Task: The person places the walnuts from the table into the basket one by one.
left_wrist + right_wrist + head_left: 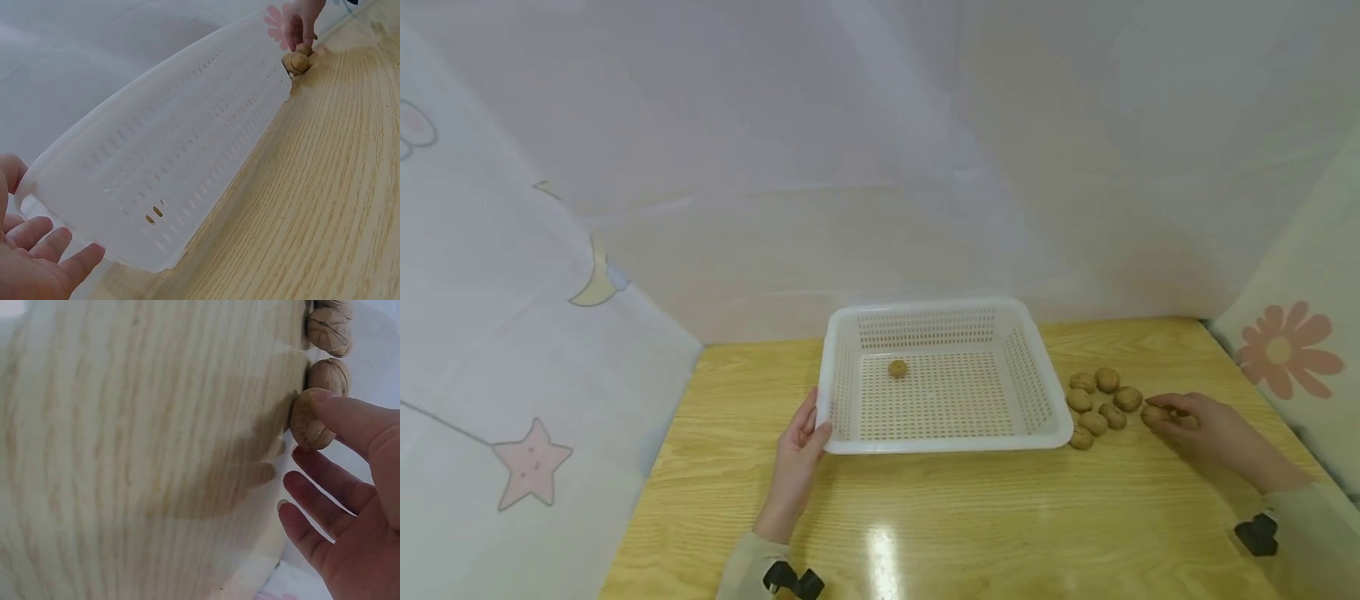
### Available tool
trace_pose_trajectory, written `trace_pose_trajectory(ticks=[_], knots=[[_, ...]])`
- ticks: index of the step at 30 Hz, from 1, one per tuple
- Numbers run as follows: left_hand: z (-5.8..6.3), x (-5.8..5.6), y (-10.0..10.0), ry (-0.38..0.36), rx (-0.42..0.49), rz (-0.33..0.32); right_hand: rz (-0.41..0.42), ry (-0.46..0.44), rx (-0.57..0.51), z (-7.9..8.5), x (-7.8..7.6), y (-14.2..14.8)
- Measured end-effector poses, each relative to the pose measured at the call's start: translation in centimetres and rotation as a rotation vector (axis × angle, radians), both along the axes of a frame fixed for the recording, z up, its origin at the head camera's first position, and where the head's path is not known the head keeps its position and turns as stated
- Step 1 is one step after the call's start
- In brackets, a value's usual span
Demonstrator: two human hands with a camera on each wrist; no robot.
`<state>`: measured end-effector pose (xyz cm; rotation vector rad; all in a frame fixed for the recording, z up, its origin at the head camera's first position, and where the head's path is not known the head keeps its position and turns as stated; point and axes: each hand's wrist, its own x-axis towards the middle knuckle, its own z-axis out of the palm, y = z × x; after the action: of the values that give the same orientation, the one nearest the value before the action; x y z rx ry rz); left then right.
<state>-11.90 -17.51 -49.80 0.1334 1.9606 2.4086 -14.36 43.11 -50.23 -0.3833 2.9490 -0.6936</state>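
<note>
A white slotted plastic basket (pixel 925 445) stands on the wooden table, with one walnut (pixel 897 368) lying inside it toward the left. My left hand (pixel 799 450) holds the basket's left rim, thumb on top and fingers at the outer side; the left wrist view shows the basket's long wall (pixel 187 137) from outside. Right of the basket, several walnuts (pixel 1107 380) lie in a loose group. At the group's right end my right hand (pixel 1206 429) pinches one walnut (pixel 310 420) between thumb and fingers, close over the table. Its other fingers (pixel 322 512) are spread below.
The wooden table (pixel 962 525) reaches a pale cloth backdrop (pixel 880 208) behind and on both sides, printed with a star (pixel 533 465) at left and a flower (pixel 1288 350) at right. Walnuts lie right against the basket's right side.
</note>
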Motion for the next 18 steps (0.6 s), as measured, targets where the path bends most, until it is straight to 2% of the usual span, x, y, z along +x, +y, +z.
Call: trace_pose_trajectory(ticks=[7, 14, 18], knots=[[-0.1, -0.1, 0.1, -0.003, 0.009, -0.008, -0.031, 0.017, 0.006, -0.4, 0.2, 0.1], [0.1, -0.1, 0.1, -0.018, 0.012, 0.001, -0.034, -0.012, -0.007, 0.3, 0.5, -0.3], [0.1, 0.0, 0.1, -0.017, 0.014, 0.007, -0.005, 0.069, 0.001, 1.0, 0.7, -0.9]])
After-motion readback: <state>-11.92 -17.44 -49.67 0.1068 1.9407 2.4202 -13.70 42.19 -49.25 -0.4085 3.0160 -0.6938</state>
